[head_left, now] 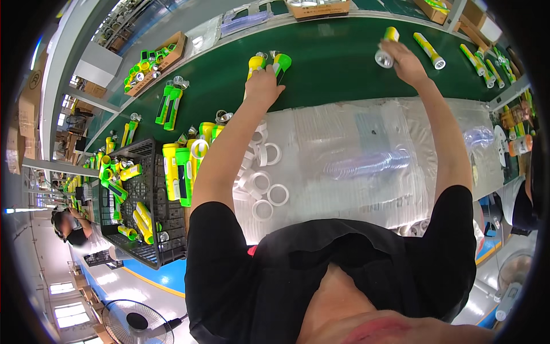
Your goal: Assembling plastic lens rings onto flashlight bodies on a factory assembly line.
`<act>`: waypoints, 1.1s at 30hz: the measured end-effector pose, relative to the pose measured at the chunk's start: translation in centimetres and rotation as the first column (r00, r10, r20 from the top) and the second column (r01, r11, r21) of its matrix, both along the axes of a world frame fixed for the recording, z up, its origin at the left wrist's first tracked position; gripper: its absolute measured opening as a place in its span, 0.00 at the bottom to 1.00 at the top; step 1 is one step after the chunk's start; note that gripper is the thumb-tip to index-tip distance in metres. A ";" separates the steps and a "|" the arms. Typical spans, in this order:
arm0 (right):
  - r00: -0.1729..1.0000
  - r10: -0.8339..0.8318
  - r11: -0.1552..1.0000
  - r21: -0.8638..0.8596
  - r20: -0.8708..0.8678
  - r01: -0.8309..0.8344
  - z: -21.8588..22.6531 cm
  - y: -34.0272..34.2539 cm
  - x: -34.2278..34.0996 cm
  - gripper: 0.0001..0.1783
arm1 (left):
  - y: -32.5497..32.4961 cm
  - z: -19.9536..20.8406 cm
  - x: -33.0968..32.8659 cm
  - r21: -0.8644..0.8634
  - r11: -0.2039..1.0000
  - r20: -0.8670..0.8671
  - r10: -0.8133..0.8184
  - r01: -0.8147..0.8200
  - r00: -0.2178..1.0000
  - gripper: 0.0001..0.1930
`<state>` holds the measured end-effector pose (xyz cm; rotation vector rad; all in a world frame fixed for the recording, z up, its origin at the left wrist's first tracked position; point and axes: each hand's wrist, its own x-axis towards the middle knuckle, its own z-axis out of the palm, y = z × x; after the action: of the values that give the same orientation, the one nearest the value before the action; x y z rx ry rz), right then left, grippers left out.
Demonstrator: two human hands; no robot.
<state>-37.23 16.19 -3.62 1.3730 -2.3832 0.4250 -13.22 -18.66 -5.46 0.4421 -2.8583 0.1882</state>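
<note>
At the far right of the bench, my right hand (408, 64) is closed round a yellow flashlight (392, 34), its round clear lens end toward me. My left hand (263, 89) reaches to the far middle, over a yellow flashlight body (256, 64) and a green flashlight body (282, 62). The green one lies between its thumb and fingers; the palm covers the lower parts. Shiny reflector pieces sit by their wide ends. Another yellow flashlight (429, 51) lies right of my right hand. White plastic rings (278, 195) are heaped beside my left forearm.
A black crate (154, 252) with flashlight bodies stands at left, more bodies (170, 172) beside it. A carton of green-yellow parts (181, 53) is farther back. Plastic sheeting (344, 132) covers the near bench, bearing stacked clear discs (372, 163). Several flashlights (472, 60) lie far right.
</note>
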 end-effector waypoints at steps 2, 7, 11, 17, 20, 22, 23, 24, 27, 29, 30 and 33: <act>0.994 -0.048 0.998 0.046 0.097 0.044 -2.5 0.9 -1.6 0.36 | -0.8 0.0 -0.9 0.022 0.999 0.140 0.043 -0.047 0.989 0.32; 0.996 0.014 0.915 -0.400 -0.086 -0.047 0.3 -2.5 5.2 0.17 | 1.2 2.3 1.1 0.312 0.936 -0.131 -0.130 0.165 0.983 0.32; 0.310 0.406 0.868 -0.469 0.860 0.165 2.2 -5.6 17.1 0.32 | 8.3 4.1 6.2 0.756 0.533 -0.342 -0.175 0.381 0.923 0.33; -0.098 0.785 0.578 -0.667 0.611 0.469 0.8 -2.8 29.4 0.27 | 14.9 4.9 14.5 0.659 0.454 -0.525 -0.293 0.599 0.799 0.08; -0.133 0.760 0.639 -0.696 0.636 0.328 0.8 -0.8 34.3 0.35 | 15.6 5.2 15.0 0.579 0.336 -0.742 -0.161 0.743 0.651 0.13; -0.180 0.731 0.683 -0.698 0.659 0.217 0.9 -0.1 36.5 0.39 | 17.3 4.5 15.6 0.616 0.139 -0.738 -0.243 0.775 0.630 0.23; -0.213 0.720 0.692 -0.708 0.661 0.143 1.2 0.2 37.3 0.40 | 18.7 4.3 16.2 0.665 -0.036 -0.739 -0.179 0.746 0.650 0.20; -0.263 0.679 0.719 -0.693 0.685 0.050 1.2 0.4 37.8 0.41 | 18.3 4.1 17.2 0.702 -0.075 -0.705 -0.216 0.709 0.675 0.20; -0.375 0.621 0.754 -0.656 0.688 0.045 1.3 1.0 38.8 0.30 | 17.1 3.3 18.9 0.668 -0.123 -0.739 -0.221 0.734 0.636 0.19; -0.276 0.599 0.792 -0.606 0.752 0.066 1.1 0.8 39.5 0.29 | 17.2 3.7 20.3 0.658 0.071 -0.709 -0.276 0.750 0.649 0.16; -0.176 0.566 0.824 -0.560 0.805 0.088 1.0 0.6 39.8 0.28 | 17.5 4.0 20.5 0.571 0.156 -0.732 -0.349 0.806 0.586 0.13; -0.101 0.601 0.798 -0.588 0.793 0.130 0.6 -0.1 40.4 0.28 | 18.0 3.7 21.2 0.462 0.267 -0.685 -0.498 0.846 0.531 0.14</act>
<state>3.15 16.06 -3.06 1.3300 -2.2473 2.9791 8.02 -0.65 -1.75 -0.6705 -2.2202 -1.2040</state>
